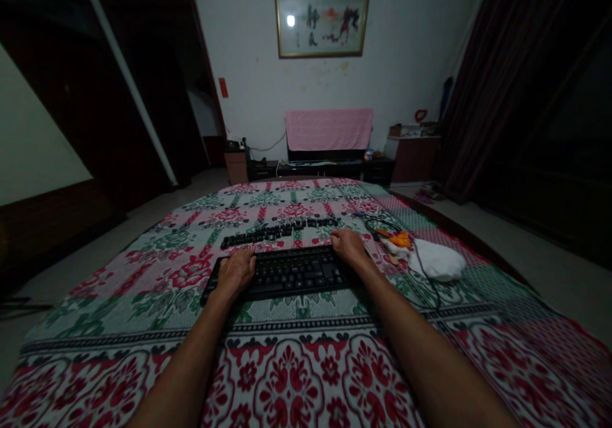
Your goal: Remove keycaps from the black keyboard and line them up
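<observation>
A black computer keyboard [291, 276] lies on the patterned cover in front of me. Its lower rows carry keycaps; the upper rows look darker, and I cannot make out which keys are there. My left hand [238, 270] lies over its left part, fingers bent at the back edge. At the back right corner, my right hand [350, 247] has its fingers curled against the keyboard; their tips are partly hidden. Just behind the keyboard, loose black keycaps [277, 231] form an uneven row, apart from both hands.
Right of the keyboard lie a white cloth bundle [437, 261], an orange item [400, 240] and a dark cable [433, 286]. The floral cover [162, 313] spreads over a rounded table. Beyond it stands a low cabinet with a pink cloth [329, 129] draped over something.
</observation>
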{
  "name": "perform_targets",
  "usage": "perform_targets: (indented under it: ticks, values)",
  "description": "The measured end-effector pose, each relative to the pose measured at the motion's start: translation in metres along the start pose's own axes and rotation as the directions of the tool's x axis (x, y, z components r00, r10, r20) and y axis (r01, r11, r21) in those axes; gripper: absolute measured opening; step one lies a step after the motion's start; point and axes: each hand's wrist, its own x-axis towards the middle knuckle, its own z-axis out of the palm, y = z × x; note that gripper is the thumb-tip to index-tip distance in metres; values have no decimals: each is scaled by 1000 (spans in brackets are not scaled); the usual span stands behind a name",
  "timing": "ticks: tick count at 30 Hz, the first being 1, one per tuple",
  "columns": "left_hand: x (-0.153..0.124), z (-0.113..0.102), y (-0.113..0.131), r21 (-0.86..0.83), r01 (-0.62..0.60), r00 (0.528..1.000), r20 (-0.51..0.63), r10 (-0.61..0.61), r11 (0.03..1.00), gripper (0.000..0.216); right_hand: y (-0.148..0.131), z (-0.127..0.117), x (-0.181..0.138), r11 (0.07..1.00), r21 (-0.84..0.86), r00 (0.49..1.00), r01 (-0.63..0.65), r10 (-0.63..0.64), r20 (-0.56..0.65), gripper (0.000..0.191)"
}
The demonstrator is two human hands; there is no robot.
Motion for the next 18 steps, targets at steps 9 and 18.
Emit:
perform_targets:
  ticks: [9, 18]
  values:
    - [2, 8, -11, -26, -48, 999, 19, 48, 999, 32, -70, 50, 63, 954, 128, 951, 272, -287, 117, 34]
    - [-1, 4, -5, -34, -41, 999, 10, 41, 999, 30, -73, 77, 78, 958, 65, 944, 279, -286, 165, 36]
